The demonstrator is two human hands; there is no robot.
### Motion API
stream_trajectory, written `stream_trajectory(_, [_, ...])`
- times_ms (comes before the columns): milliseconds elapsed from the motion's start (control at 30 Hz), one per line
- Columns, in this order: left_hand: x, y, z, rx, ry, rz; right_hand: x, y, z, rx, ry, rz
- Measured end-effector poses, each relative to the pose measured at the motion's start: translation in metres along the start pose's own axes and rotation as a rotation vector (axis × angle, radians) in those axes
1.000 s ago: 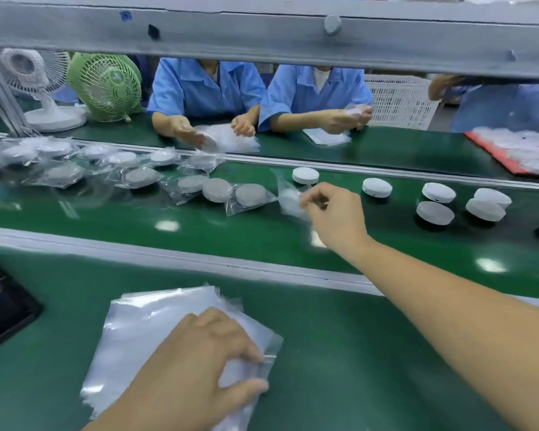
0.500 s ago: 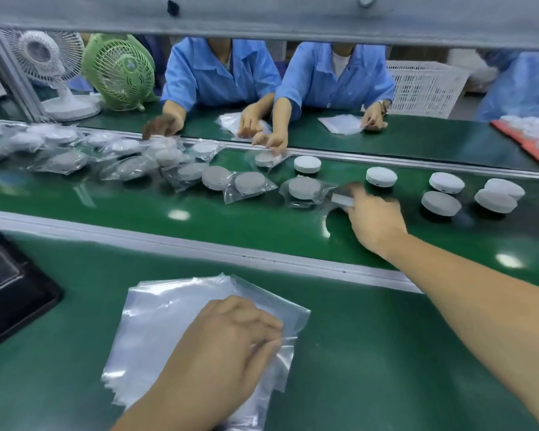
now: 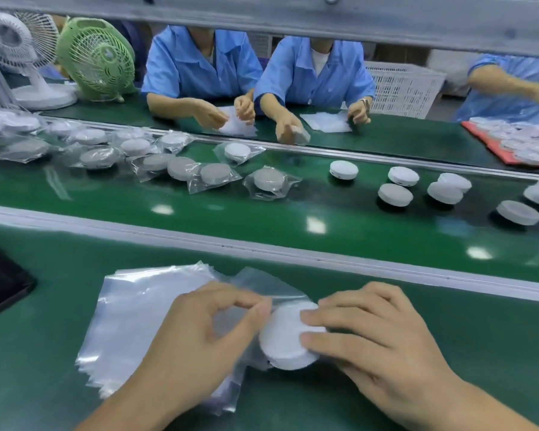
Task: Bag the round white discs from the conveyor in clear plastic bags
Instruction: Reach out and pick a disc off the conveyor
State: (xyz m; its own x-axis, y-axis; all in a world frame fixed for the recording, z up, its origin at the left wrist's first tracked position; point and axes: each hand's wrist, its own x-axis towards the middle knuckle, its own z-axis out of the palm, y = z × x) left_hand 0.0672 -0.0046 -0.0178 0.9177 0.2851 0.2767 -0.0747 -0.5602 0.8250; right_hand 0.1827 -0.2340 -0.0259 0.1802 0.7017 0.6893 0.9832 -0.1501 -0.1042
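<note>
Right hand gripping white disc at right edge of bag stack. Left hand, over stack, pinching top bag mouth, facing disc. Next, likely: leftward slide in.

white disc at bag mouth, tilted

A white fan and a green fan stand side by side at far left. Two people in blue shirts sit along the far tabletop, with a white slatted basket just to their right. A black tray lies at near left.
</note>
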Motion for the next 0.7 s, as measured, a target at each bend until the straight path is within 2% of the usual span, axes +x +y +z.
stream_trajectory(67, [-0.004,0.009,0.002,-0.170,-0.224,0.015,0.004,-0.011,0.005,0.187,0.101,0.178])
stream_trajectory(100, [-0.007,0.012,0.005,-0.215,-0.274,0.015,0.006,-0.015,0.007,0.286,0.161,0.274])
stream_trajectory(133, [-0.010,0.013,0.011,-0.238,-0.241,0.015,0.008,-0.018,0.009,0.359,0.199,0.356])
stream_trajectory(167, [-0.012,0.012,0.019,-0.257,-0.136,0.015,0.011,-0.020,0.011,0.421,0.192,0.421])
stream_trajectory(267, [-0.010,0.010,0.037,-0.389,0.208,-0.010,0.022,-0.022,0.011,0.719,-0.047,0.550])
stream_trajectory(333, [-0.005,0.010,0.040,-0.482,0.282,-0.058,0.029,-0.012,0.013,0.688,-0.141,0.543])
stream_trajectory(400, [-0.001,0.007,0.031,-0.324,0.214,-0.054,0.038,0.008,0.019,0.551,-0.103,0.586])
stream_trajectory(467, [0.001,-0.005,0.016,0.140,0.118,0.039,0.051,0.040,0.025,0.436,-0.032,0.651])
stream_trajectory(533, [0.003,-0.015,0.004,0.554,0.030,0.209,0.067,0.082,0.034,0.290,0.041,0.731])
stream_trajectory(600, [0.003,-0.022,-0.002,0.722,-0.060,0.303,0.087,0.127,0.041,0.176,0.088,0.830])
stream_trajectory(667, [0.005,-0.023,-0.001,0.768,-0.147,0.313,0.100,0.170,0.049,0.024,0.107,0.906])
stream_trajectory(700, [0.006,-0.023,0.001,0.769,-0.177,0.323,0.105,0.189,0.053,-0.111,0.057,0.953])
